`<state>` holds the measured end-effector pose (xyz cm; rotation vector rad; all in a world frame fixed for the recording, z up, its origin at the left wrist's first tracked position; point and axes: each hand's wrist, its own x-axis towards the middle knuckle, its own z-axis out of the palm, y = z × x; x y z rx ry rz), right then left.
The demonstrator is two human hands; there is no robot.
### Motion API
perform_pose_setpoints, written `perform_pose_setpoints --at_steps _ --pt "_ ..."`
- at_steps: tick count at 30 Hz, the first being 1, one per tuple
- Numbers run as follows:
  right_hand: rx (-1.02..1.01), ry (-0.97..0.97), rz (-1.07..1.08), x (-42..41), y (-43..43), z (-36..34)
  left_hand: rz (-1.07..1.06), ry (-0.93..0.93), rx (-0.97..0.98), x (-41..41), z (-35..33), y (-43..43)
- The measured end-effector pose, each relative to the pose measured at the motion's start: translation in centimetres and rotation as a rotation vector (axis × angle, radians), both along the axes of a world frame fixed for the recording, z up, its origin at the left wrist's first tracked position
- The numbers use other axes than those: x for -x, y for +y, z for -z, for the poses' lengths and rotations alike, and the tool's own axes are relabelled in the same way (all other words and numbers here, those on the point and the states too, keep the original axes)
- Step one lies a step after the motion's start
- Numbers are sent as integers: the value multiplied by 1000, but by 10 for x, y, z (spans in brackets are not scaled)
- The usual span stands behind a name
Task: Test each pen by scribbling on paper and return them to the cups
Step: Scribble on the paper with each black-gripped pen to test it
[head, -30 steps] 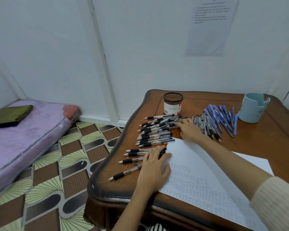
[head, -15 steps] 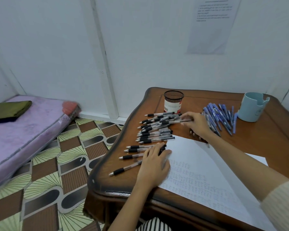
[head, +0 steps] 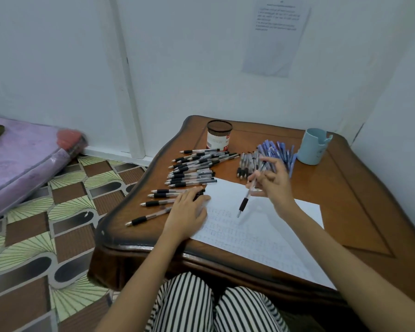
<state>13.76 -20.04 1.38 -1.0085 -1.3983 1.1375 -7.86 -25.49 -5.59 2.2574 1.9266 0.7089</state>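
My right hand (head: 272, 182) holds a black-grip pen (head: 245, 200) between its fingers, tip down just above the white paper (head: 254, 226). My left hand (head: 186, 213) lies flat on the paper's left edge, fingers straight. Several black pens (head: 192, 170) lie in a spread left of the paper. A small group of black pens (head: 246, 164) and a pile of blue pens (head: 277, 152) lie behind my right hand. A black mesh cup (head: 219, 135) stands at the back; a pale blue cup (head: 314, 146) stands back right.
The wooden table (head: 359, 202) has a curved raised rim. A purple mattress (head: 22, 161) lies on the patterned floor at the left. White walls stand close behind, with a printed sheet (head: 277, 37) taped up. My striped trouser knees show below the table edge.
My right hand lifted a black pen from the piles and brought it back over the paper. The left hand stayed on the paper's edge. The camera tilted down.
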Motion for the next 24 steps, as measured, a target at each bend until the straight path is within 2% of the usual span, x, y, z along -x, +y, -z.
perform_pose_setpoints --at_steps 8,11,15,17,20,24 --pt "177 125 45 6 -28 20 -37 69 -286 -3 -2 -10" --pt "335 320 66 5 -28 22 -10 49 -216 -2 -1 -12" --pt "547 681 237 -2 -20 26 46 38 -92 2 3 -11" --pt "625 778 306 -3 -17 29 57 28 -55 4 3 -12" --pt "622 778 308 0 -15 34 55 15 -25 4 2 -9" --pt "512 551 26 13 -15 32 55 29 -6 2 0 -7"
